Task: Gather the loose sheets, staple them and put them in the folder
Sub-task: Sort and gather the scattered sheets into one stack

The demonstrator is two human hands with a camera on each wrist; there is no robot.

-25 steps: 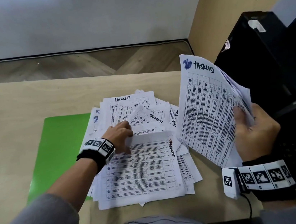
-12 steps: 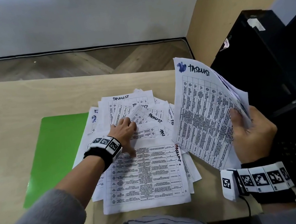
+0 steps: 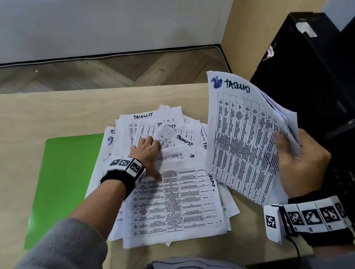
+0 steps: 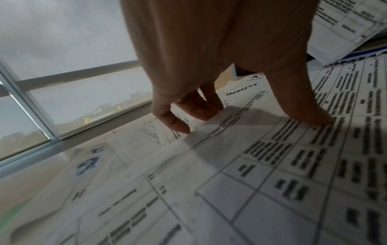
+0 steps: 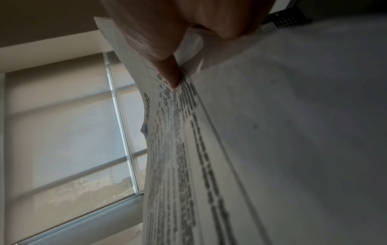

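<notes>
The right hand [image 3: 299, 159] is gripping a gathered stack of sheets [image 3: 247, 138], thumb on the front page and fingers curled behind, holding it tilted up above the table's [image 3: 23, 118] right edge. The left hand [image 3: 145, 148] is resting on the loose sheets [image 3: 172, 202] lying spread on the table, its bent fingertips [image 4: 178, 127] and thumb pressing the paper; nothing is being lifted. The green folder [image 3: 65, 178] is lying flat at the left, partly under the spread.

The head view looks steeply down on the pale wooden desk [image 3: 23, 123] from above. Both wrist views sit very close, low behind the fingers, facing a blurred, perhaps blind-covered window; all share the white printed sheets [image 3: 170, 205].
</notes>
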